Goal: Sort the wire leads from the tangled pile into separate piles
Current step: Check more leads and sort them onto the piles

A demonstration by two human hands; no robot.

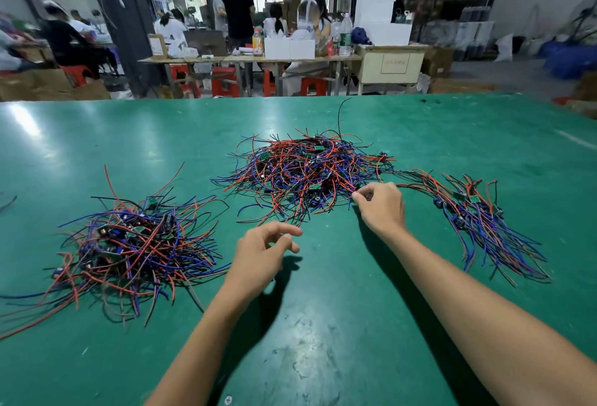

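Note:
A tangled pile point(307, 173) of red, blue and black wire leads with small green boards lies at the middle of the green table point(323, 325). A looser tangled heap point(129, 244) lies at the left. At the right, a combed pile point(478, 221) has its leads lying roughly side by side. My right hand point(381, 205) reaches the near right edge of the middle pile, and its fingertips pinch a lead there. My left hand point(265, 253) hovers just in front of that pile, its fingers loosely curled and holding nothing.
A stray dark wire end point(8, 202) pokes in at the table's left edge. Beyond the table's far edge stand other work tables point(245, 60), red stools, boxes and several people.

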